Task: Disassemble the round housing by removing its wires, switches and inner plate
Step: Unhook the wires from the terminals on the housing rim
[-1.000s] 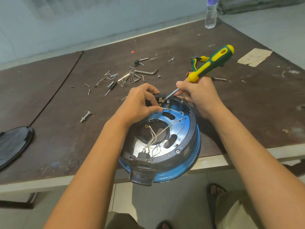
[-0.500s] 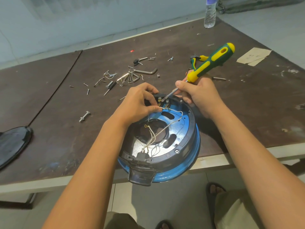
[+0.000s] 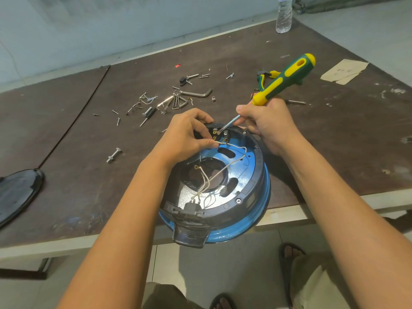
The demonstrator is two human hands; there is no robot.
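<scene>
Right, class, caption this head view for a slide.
Left hand pinches a wire while right hand sets a screwdriver to terminals in the housing.

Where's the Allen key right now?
Head view, centre: the Allen key lies on the table beyond the left hand, at the right end of the loose screws.

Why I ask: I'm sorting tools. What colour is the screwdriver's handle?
Green and yellow; the screwdriver handle shows best in the head view.
</scene>
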